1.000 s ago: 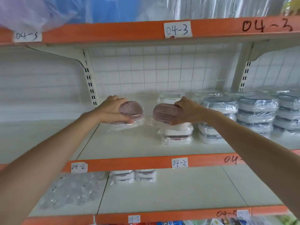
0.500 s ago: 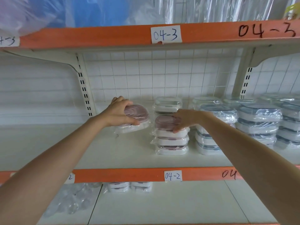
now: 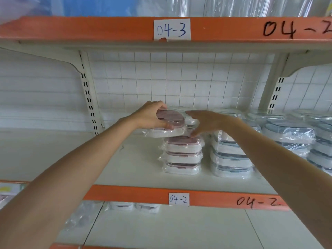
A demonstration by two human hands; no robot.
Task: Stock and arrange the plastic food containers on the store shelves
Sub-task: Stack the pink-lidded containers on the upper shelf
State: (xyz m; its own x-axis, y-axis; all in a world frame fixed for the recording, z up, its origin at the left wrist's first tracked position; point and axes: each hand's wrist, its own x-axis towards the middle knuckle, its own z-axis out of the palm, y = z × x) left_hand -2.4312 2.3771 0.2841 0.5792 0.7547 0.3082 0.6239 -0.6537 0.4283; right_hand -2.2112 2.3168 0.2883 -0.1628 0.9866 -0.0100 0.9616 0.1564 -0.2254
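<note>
The left hand (image 3: 150, 116) grips a pink-lidded container (image 3: 166, 125) above the pink stack (image 3: 182, 155). The right hand (image 3: 206, 123) reaches beside it with fingers extended.

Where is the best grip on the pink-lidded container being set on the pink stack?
Take the pink-lidded container across its short width at the left end, coming from the left as the left hand does. It lies flat and wrapped, and the right hand and blue-lidded stack crowd its right side.

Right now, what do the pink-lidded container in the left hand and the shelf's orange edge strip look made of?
Pink-lidded container: looks like opaque white plastic with a matte pink plastic lid, sealed in thin clear film; the wrap crinkles and glints. Orange edge strip: probably painted metal or plastic, smooth and evenly coloured with a low sheen; the look leaves it open. It carries paper labels.
</note>
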